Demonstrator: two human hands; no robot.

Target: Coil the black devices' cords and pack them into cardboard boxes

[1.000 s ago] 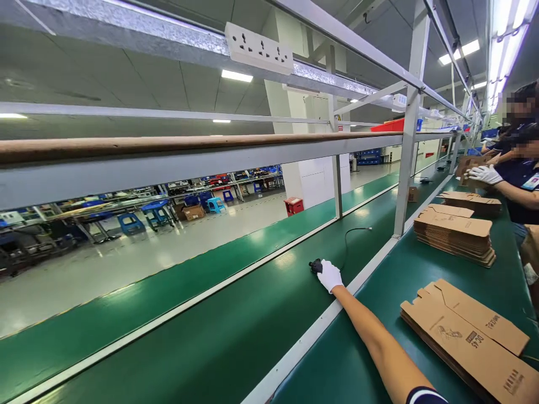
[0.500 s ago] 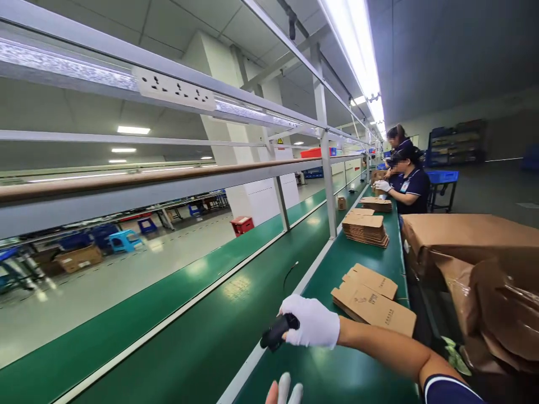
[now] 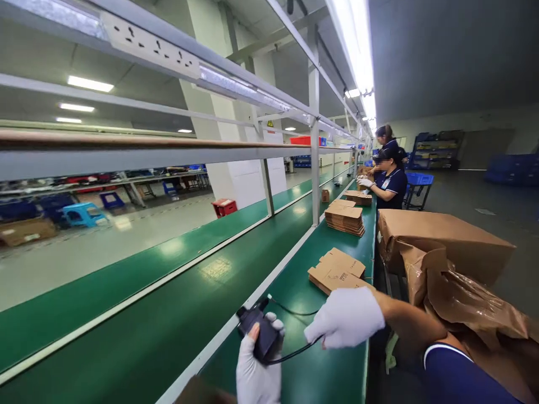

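While the left hand (image 3: 256, 371) is closed around a black device (image 3: 266, 338) – held up over the green bench (image 3: 290, 285) – the right hand (image 3: 347, 318) pinches its black cable (image 3: 297, 352) between thumb and fingers. Both wear white gloves, left thumb tip exposed. The cable's pale-tipped end (image 3: 270, 297) extends near the device. Flattened brown cartons (image 3: 337, 267) lie stacked beyond the right hand.

Blurred "DC 45" print (image 3: 344, 276) on flat carton (image 3: 332, 265), yellow triangular warning sign (image 3: 270, 123) on white pillar (image 3: 252, 178)
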